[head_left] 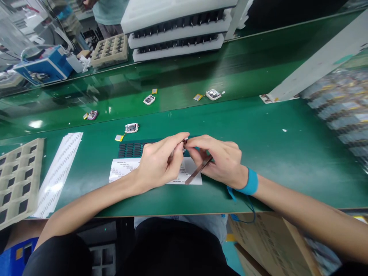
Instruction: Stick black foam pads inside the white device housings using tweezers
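My left hand (161,161) pinches a small dark part (184,142) between thumb and fingertips; most of it is hidden by the fingers. On its other side, my right hand (220,158), with a blue wrist strap (252,181), touches the same part with its fingertips. Tucked in the right palm is a pair of brownish metal tweezers (198,170), angled down to the left. Beneath both hands lies a white printed sheet (125,168). Behind it is a sheet of small black strips (130,149), partly covered by the left hand.
A small device with a wired battery (131,128) lies behind on the green bench (287,165). More such devices (213,94) sit on the green conveyor belt (175,80). At left are a beige tray (37,161) and white strips (61,172). White foam trays (178,50) are stacked beyond.
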Demonstrator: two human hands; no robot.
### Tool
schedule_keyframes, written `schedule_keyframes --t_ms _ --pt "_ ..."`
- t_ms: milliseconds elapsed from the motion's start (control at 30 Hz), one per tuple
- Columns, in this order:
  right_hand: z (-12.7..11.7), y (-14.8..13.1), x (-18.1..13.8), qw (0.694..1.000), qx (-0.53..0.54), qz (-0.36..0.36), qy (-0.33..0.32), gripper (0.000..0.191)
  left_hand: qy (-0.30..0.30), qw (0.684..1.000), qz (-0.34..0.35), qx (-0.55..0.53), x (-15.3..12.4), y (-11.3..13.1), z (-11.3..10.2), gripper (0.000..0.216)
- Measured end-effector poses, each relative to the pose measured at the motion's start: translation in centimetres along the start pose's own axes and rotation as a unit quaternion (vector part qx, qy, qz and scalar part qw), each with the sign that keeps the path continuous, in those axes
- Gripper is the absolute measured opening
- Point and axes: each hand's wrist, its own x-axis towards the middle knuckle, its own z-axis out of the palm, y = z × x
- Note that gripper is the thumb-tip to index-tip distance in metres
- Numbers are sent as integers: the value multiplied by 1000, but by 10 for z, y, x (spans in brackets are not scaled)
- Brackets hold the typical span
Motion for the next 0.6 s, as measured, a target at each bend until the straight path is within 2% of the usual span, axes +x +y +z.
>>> schedule_keyframes --t_ms 367,400,467,533,600 --pt "-2 2 0 999 -37 -19 -12 19 -17 998 -27 -59 2 -4 -2 25" --pt "-1 2 -1 999 -33 -11 -12 17 -23 996 -45 -78 3 -5 -2 23" --pt "0 3 0 1000 -19 10 -11 11 -49 980 -123 -147 4 -8 -2 23" --pt "0 5 1 1000 -2 20 -16 4 -80 940 -229 -240 7 -11 -4 25" --pt "0 7 3 999 16 6 -30 5 -96 893 -308 -315 11 -13 -6 26"
